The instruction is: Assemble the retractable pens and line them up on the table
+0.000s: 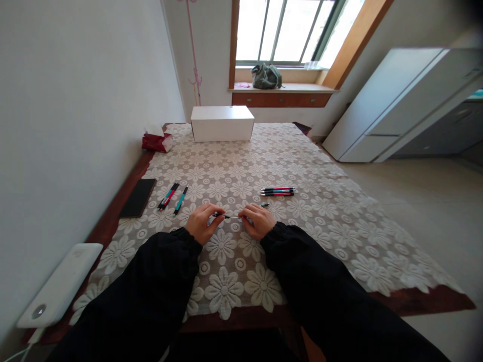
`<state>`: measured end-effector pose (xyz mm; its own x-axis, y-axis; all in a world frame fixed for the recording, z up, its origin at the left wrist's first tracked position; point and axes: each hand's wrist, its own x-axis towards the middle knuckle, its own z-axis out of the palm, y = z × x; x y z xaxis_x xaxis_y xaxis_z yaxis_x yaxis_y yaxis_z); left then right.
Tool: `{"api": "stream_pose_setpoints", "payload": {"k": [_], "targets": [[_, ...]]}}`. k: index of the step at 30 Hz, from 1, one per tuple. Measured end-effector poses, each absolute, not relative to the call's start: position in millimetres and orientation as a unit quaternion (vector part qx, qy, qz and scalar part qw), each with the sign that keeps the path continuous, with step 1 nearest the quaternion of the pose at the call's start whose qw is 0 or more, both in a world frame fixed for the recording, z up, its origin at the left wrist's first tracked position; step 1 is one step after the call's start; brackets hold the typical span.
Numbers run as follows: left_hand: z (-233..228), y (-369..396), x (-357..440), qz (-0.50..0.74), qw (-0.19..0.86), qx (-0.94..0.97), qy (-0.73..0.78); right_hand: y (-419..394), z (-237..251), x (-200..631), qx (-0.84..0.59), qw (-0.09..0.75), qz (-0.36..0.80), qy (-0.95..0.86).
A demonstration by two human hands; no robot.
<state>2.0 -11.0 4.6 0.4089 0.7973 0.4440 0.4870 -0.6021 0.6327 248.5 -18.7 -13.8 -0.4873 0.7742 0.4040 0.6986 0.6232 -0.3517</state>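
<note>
My left hand (204,223) pinches a dark pen part (222,215) between thumb and fingers, just above the lace tablecloth. A thin pale pen refill (234,217) runs from that part to the fingertips of my right hand (258,221), which are closed on its other end. Just beyond my right hand the dark tip of another pen piece (265,204) shows; the rest of it is hidden. To the left lie two pens side by side (168,196) and a single teal and black pen (181,200). Several pens (277,191) rest in a row beyond my right hand.
A white box (222,124) stands at the table's far end. Along the left edge are a red tissue pack (157,142), a dark flat tablet-like object (138,198) and a white device with a cable (60,284). The floral lace tablecloth (224,290) covers the tabletop.
</note>
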Motion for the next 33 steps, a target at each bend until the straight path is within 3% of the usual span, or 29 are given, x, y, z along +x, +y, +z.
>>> {"api": "stream_pose_setpoints", "payload": {"k": [8, 19, 25, 33], "targets": [[-0.1, -7.6, -0.7, 0.388, 0.195, 0.783, 0.445, -18.5, -14.1, 247.8, -0.404, 0.290, 0.075, -0.865], [8.2, -14.5, 3.3, 0.466, 0.201, 0.771, 0.384, -25.2, -8.8, 241.1, -0.375, 0.339, 0.134, -0.852], [6.0, -16.5, 4.9, 0.513, 0.267, 0.727, 0.370, -26.7, -7.9, 237.9, -0.377, 0.359, 0.226, -0.823], [5.3, -18.4, 8.4, 0.551, 0.357, 0.673, 0.341, -27.6, -7.4, 236.3, -0.379, 0.360, 0.262, -0.811]]}}
